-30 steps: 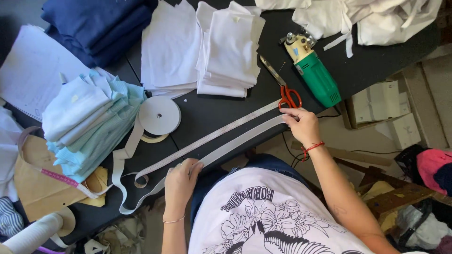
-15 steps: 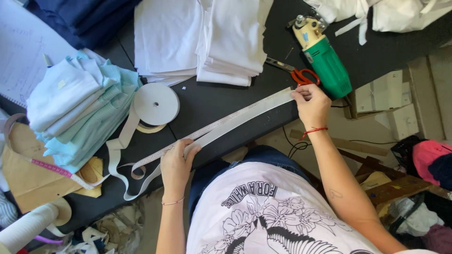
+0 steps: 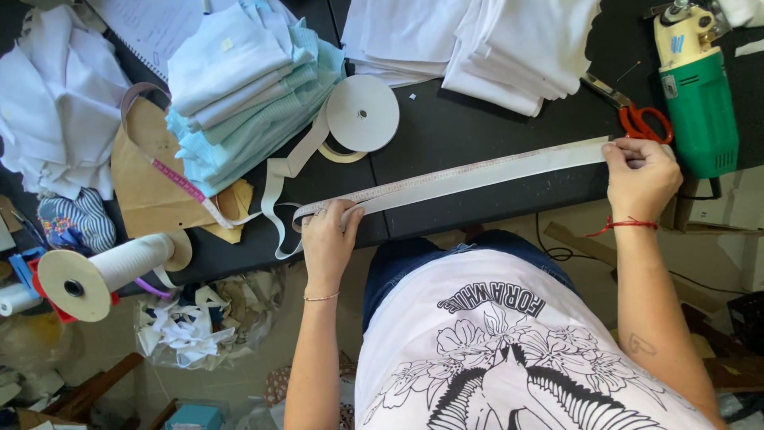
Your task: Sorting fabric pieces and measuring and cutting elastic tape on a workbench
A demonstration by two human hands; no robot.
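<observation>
Pinching each end of a white elastic band (image 3: 469, 177), the left hand (image 3: 326, 239) and right hand (image 3: 639, 177) stretch it flat along a black table (image 3: 477, 127), near orange-handled scissors (image 3: 633, 115) and a tape roll (image 3: 363, 113)

You are wearing a white T-shirt with a black floral print, blue jeans, a thin red string bracelet and a fine chain bracelet.
</observation>
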